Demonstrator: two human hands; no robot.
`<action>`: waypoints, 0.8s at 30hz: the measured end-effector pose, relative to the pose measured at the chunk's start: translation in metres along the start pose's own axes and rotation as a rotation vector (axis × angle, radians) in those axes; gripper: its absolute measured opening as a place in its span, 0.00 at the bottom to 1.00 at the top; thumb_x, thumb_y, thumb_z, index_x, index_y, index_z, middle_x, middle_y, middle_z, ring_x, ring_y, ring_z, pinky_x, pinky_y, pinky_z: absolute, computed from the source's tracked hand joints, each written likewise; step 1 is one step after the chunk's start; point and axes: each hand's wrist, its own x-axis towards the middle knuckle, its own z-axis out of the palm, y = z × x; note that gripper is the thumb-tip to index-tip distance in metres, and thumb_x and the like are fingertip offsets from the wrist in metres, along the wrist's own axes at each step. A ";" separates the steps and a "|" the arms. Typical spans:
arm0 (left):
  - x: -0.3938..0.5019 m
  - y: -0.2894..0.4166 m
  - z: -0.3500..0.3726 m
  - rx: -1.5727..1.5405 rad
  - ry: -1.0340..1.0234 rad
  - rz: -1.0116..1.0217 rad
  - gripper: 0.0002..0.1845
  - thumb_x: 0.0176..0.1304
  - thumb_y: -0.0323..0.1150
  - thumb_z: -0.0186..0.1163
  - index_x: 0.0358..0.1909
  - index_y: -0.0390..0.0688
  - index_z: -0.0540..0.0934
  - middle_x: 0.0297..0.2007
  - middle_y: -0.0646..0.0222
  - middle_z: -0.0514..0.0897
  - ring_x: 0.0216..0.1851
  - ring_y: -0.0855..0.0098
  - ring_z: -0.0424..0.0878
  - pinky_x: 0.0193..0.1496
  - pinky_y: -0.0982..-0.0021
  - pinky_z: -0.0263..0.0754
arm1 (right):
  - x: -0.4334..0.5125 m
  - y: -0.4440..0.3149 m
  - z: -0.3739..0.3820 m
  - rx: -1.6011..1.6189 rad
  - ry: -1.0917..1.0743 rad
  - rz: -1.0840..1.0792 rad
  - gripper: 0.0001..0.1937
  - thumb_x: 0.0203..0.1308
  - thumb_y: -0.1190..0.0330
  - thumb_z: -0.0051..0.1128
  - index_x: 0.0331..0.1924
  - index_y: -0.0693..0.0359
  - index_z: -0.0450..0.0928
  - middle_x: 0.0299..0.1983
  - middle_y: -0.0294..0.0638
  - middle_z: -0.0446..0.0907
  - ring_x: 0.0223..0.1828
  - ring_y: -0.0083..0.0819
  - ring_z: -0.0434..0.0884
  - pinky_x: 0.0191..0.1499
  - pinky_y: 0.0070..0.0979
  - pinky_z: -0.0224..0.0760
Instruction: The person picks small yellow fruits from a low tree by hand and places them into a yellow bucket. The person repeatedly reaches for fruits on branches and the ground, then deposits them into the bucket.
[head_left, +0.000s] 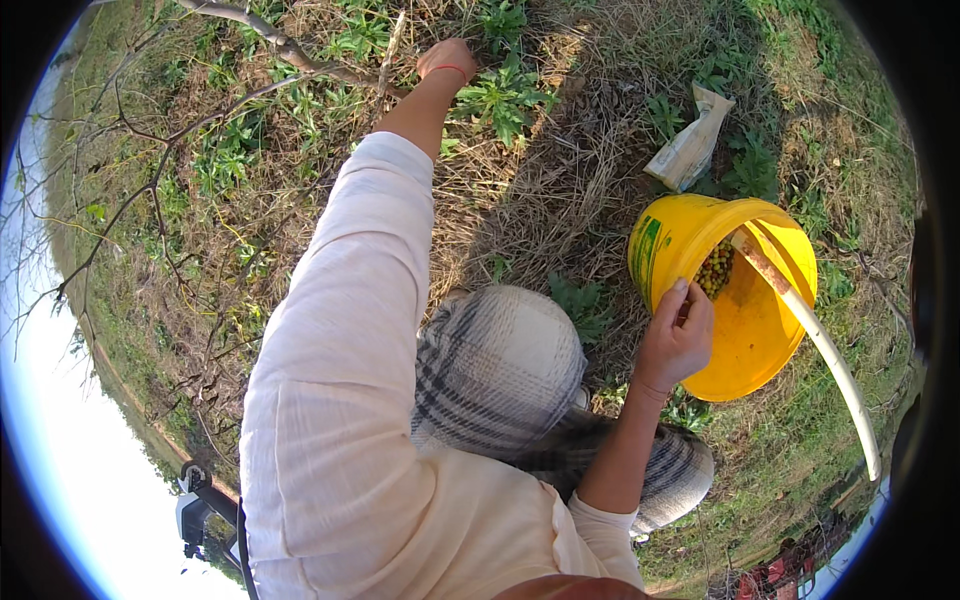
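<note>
My right hand (679, 337) grips the near rim of a yellow plastic bucket (739, 345) that leans over with its mouth toward me. Small round green, yellow and reddish fruits (714, 271) lie inside it, partly hidden by the rim. A pale, curved stick-like piece (825, 352) with a brown stretch crosses the mouth and juts out past the rim. Far out in front, my left hand (448, 60), with a red thread at the wrist, is low over dry grass beside a bare branch (300, 56). Its fingers are turned away, so I cannot see whether they hold anything.
A crumpled pale packet (691, 139) lies on the grass beyond the bucket. Thin bare twigs (161, 157) spread across the left side. Leafy green weeds (504, 97) grow near my left hand. My bent knees under checked cloth (510, 360) fill the middle.
</note>
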 end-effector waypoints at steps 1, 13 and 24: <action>-0.001 0.001 0.000 -0.039 0.018 -0.047 0.13 0.52 0.31 0.59 0.39 0.39 0.83 0.41 0.54 0.82 0.42 0.55 0.81 0.40 0.59 0.75 | 0.000 0.000 0.000 0.015 -0.005 0.005 0.06 0.57 0.71 0.56 0.32 0.65 0.78 0.25 0.41 0.77 0.23 0.33 0.78 0.26 0.26 0.70; -0.007 0.010 0.001 0.012 0.155 0.055 0.09 0.48 0.25 0.61 0.32 0.37 0.84 0.32 0.52 0.83 0.36 0.54 0.83 0.37 0.62 0.77 | -0.001 -0.001 0.002 -0.024 0.004 0.001 0.06 0.56 0.71 0.56 0.32 0.67 0.78 0.26 0.42 0.78 0.23 0.33 0.78 0.26 0.26 0.70; 0.013 0.000 -0.018 -0.173 0.034 0.009 0.22 0.56 0.48 0.57 0.25 0.36 0.82 0.22 0.60 0.81 0.26 0.67 0.79 0.30 0.63 0.75 | -0.001 -0.001 0.001 0.002 0.008 0.007 0.06 0.58 0.70 0.55 0.33 0.65 0.78 0.25 0.40 0.78 0.23 0.32 0.78 0.26 0.24 0.70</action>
